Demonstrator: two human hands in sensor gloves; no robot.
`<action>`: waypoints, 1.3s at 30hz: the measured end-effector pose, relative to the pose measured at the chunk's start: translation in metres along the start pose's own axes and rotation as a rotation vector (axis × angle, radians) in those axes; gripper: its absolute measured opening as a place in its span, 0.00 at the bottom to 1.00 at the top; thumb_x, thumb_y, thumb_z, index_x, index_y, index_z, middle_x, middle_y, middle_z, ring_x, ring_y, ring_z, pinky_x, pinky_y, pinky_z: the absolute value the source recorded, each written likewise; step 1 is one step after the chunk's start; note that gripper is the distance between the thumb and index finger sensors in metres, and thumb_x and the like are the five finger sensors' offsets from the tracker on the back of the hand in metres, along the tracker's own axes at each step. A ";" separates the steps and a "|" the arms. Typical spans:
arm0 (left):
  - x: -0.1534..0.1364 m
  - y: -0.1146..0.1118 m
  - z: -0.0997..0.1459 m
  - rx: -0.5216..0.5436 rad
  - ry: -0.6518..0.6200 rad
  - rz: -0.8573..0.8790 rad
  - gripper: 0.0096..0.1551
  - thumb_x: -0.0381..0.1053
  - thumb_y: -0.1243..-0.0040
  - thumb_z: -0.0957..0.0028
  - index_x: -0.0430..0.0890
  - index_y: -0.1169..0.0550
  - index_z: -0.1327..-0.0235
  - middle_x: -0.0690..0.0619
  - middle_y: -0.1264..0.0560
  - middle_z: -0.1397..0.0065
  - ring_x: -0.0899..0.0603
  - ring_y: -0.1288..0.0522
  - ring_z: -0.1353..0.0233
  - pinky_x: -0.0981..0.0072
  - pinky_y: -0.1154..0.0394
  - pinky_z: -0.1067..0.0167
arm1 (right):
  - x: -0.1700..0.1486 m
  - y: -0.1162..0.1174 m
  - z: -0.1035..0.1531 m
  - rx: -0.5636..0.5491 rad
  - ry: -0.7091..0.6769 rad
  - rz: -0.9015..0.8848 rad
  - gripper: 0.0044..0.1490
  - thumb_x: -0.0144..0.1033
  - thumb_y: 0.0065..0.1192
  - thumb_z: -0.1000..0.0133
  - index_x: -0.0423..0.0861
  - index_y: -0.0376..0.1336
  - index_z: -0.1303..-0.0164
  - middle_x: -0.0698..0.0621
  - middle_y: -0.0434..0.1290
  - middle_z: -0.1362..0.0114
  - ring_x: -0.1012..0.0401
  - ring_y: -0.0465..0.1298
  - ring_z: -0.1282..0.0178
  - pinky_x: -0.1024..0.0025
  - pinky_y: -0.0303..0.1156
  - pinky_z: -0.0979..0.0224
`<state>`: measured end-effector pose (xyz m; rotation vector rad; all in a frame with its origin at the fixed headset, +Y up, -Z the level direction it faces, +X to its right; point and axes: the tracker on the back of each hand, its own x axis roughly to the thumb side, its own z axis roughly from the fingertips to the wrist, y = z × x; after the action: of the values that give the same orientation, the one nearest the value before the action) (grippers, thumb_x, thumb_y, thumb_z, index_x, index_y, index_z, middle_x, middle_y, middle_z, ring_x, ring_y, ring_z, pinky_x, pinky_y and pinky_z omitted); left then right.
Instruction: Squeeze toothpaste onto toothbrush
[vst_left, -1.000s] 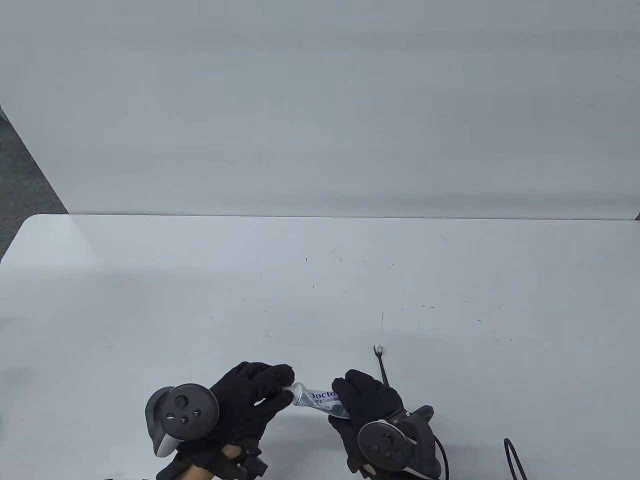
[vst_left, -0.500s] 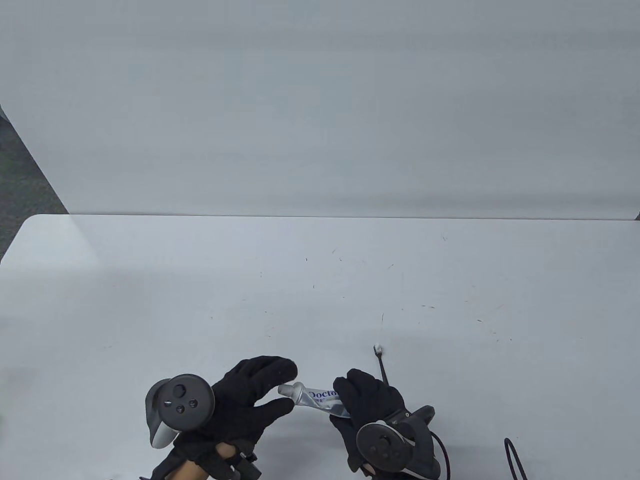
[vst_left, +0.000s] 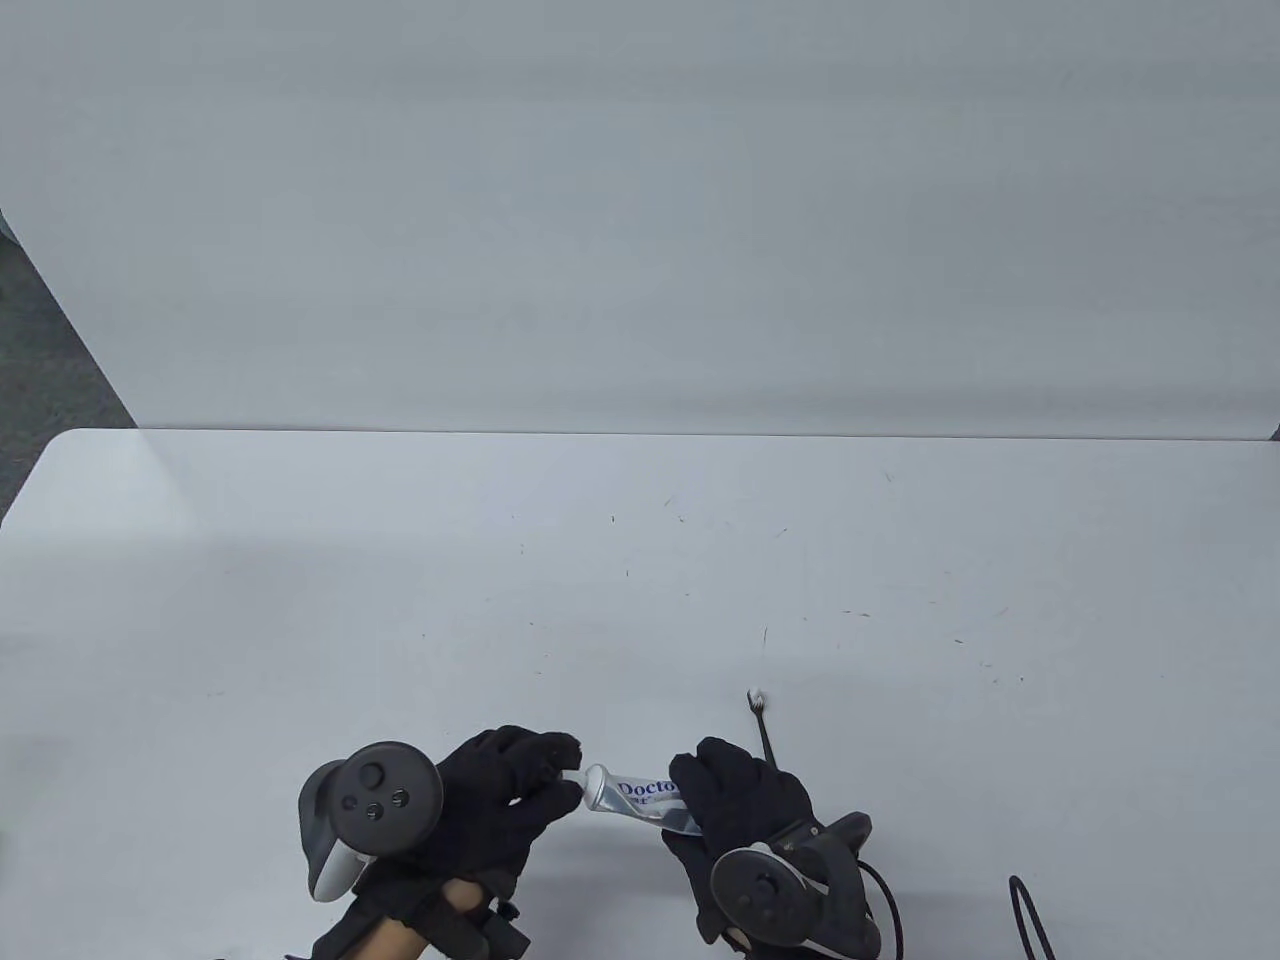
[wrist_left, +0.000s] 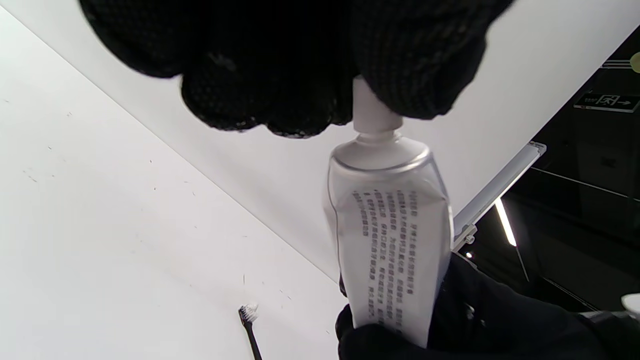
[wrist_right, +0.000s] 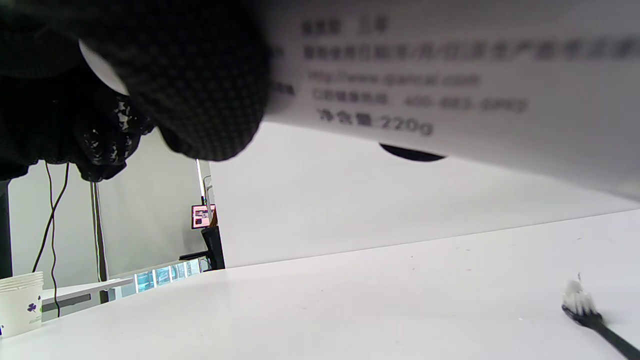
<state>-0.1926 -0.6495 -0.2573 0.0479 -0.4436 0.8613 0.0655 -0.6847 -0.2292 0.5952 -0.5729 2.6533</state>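
A silver-white toothpaste tube (vst_left: 640, 800) with blue lettering is held above the table near its front edge. My right hand (vst_left: 735, 795) grips the tube's body; it fills the top of the right wrist view (wrist_right: 450, 75). My left hand (vst_left: 520, 790) pinches the white cap end (vst_left: 575, 778), shown in the left wrist view (wrist_left: 370, 110) between my fingertips (wrist_left: 415, 75). A black toothbrush (vst_left: 762, 725) with white bristles lies on the table just behind my right hand; it also shows in the left wrist view (wrist_left: 248, 322) and in the right wrist view (wrist_right: 587, 315).
A white table (vst_left: 640, 580) stands before a white wall. A black cable (vst_left: 1030, 915) loops at the front right. A stack of paper cups (wrist_right: 20, 305) shows at the far left of the right wrist view.
My left hand opened and drew off the cap end half a second ago, then closed its fingertips on it again. The right hand and toothbrush have stayed in place.
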 end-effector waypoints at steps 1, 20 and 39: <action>0.001 0.000 0.000 -0.005 -0.011 -0.014 0.28 0.48 0.28 0.57 0.45 0.19 0.41 0.40 0.19 0.40 0.36 0.20 0.45 0.36 0.26 0.45 | 0.000 0.000 0.000 0.002 -0.001 0.014 0.42 0.46 0.76 0.61 0.40 0.66 0.38 0.38 0.72 0.34 0.40 0.77 0.42 0.39 0.76 0.45; -0.006 -0.004 -0.003 -0.027 0.007 0.018 0.33 0.50 0.28 0.56 0.49 0.24 0.34 0.42 0.22 0.34 0.36 0.21 0.40 0.36 0.27 0.42 | 0.001 -0.002 0.000 0.000 0.004 0.037 0.42 0.46 0.75 0.60 0.40 0.66 0.38 0.38 0.72 0.34 0.40 0.77 0.43 0.39 0.76 0.45; -0.020 -0.005 -0.003 -0.014 0.135 0.023 0.32 0.67 0.35 0.59 0.49 0.15 0.50 0.43 0.15 0.46 0.36 0.16 0.51 0.38 0.23 0.50 | 0.007 -0.001 0.001 0.004 -0.029 0.076 0.42 0.46 0.75 0.60 0.39 0.67 0.38 0.38 0.72 0.34 0.40 0.77 0.43 0.39 0.76 0.45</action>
<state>-0.1992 -0.6667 -0.2676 -0.0279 -0.3242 0.8786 0.0602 -0.6821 -0.2250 0.6253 -0.6104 2.7212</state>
